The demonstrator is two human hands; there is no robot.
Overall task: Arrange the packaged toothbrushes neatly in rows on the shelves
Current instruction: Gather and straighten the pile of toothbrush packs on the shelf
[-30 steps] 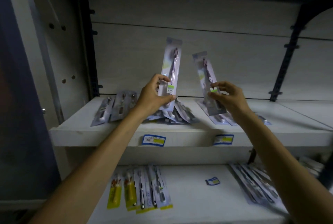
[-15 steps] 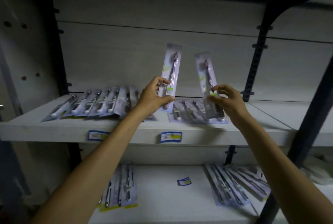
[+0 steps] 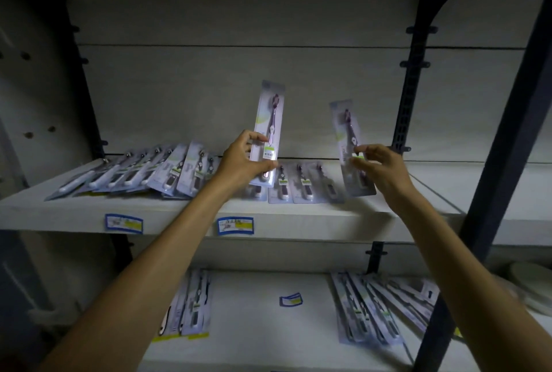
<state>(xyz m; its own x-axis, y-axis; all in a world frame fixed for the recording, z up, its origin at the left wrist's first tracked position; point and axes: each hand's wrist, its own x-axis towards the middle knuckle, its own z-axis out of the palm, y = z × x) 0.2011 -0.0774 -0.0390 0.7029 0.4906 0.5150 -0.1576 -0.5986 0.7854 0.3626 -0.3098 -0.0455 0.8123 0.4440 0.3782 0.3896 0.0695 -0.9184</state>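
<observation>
Each hand grips one packaged toothbrush, upright above the upper shelf: the left hand pinches the left pack, the right hand the right pack. More packs lie flat beneath.

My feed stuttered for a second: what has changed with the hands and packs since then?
The view swung left. The two held packs drew further apart. The right hand has loosened, fingers spread on its tilted toothbrush pack. The left hand still pinches its upright pack. Both remain above the upper shelf; nothing set down.
</observation>
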